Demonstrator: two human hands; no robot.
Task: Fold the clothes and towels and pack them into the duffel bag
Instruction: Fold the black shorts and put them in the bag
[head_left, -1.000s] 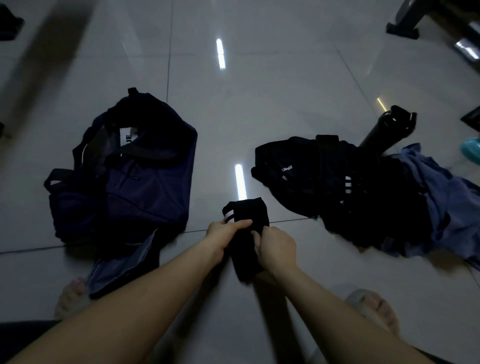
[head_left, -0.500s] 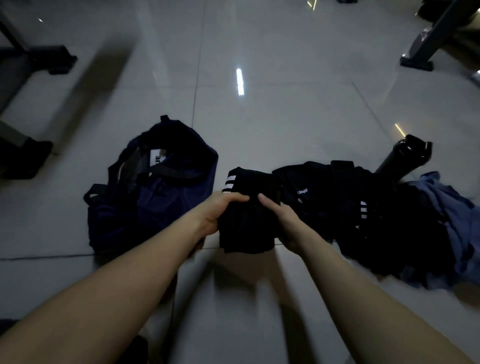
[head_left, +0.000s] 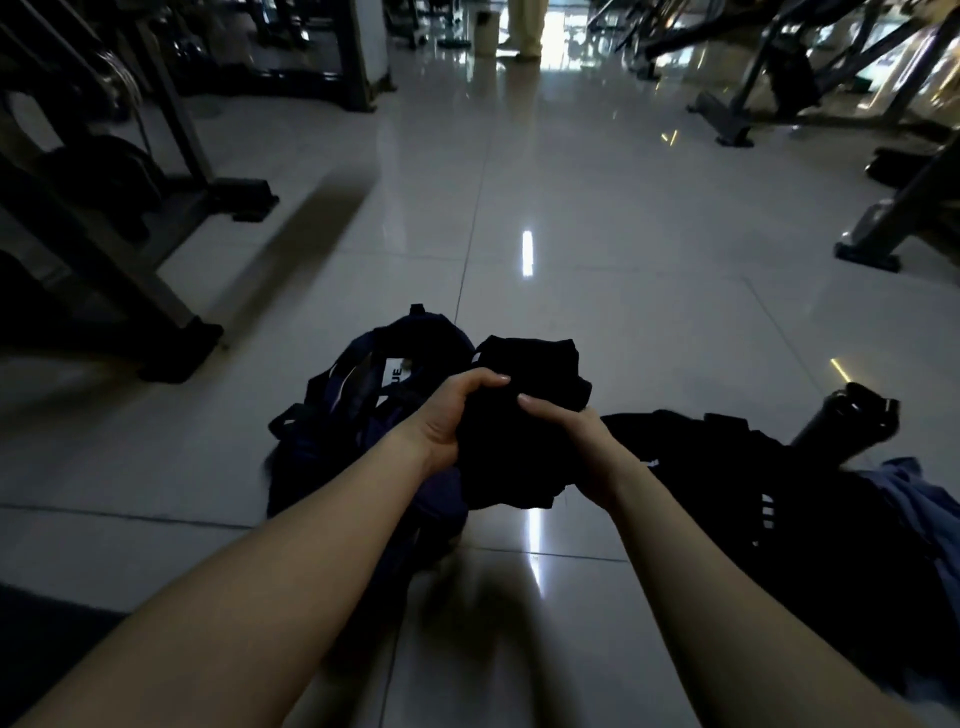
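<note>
A folded black garment (head_left: 524, 415) is held up above the floor between both hands. My left hand (head_left: 452, 415) grips its left side with fingers curled over the top. My right hand (head_left: 571, 441) grips its right side. Behind and under my left hand lies the dark navy duffel bag (head_left: 358, 405), open at the top with a white label showing. On the right of the floor lies a heap of black clothes (head_left: 753, 478) with white stripes, and a blue garment (head_left: 914, 499) at its far edge.
A black bottle (head_left: 852, 421) lies behind the clothes heap. Gym machine frames (head_left: 130, 218) stand at the left, more equipment (head_left: 883, 228) at the right. The floor is glossy tile (head_left: 597, 234). A person's legs (head_left: 524, 26) show far back.
Both hands lifted the folded black garment off the floor and carried it up and left, over the edge of the duffel bag. The camera tilted up, showing the gym room.
</note>
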